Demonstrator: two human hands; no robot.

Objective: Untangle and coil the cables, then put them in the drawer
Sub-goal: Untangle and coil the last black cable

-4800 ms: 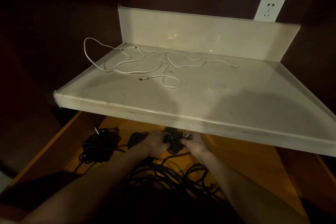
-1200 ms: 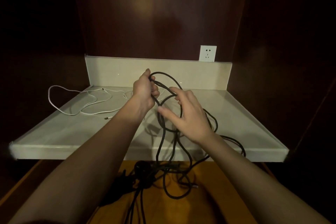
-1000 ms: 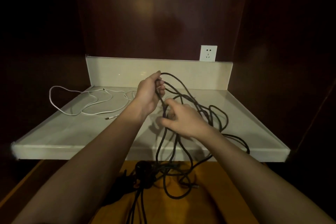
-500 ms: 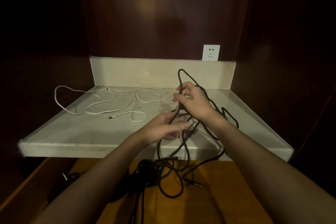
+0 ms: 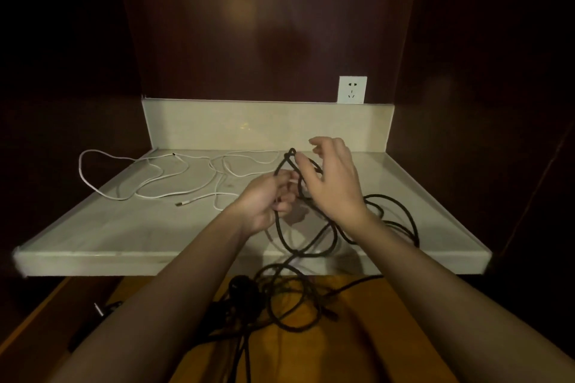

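A long black cable point(image 5: 401, 221) loops over the pale countertop point(image 5: 124, 233) and hangs down into the open wooden drawer point(image 5: 357, 339) below. My left hand point(image 5: 264, 202) grips a strand of it above the counter's front half. My right hand point(image 5: 334, 183) is just right of the left, thumb and forefinger pinching a raised loop, the other fingers spread. A loose white cable point(image 5: 149, 177) sprawls across the back left of the counter. More black cable lies bundled in the drawer point(image 5: 242, 292).
A white wall socket point(image 5: 352, 89) sits above the counter's backsplash at the right. Dark wood panels close in the back and both sides. A small metal plug end point(image 5: 99, 309) pokes up at the drawer's left.
My left hand has closed round a strand of the black cable. My right hand has lowered slightly and now pinches the top of a loop. More cable lies on the counter's right.
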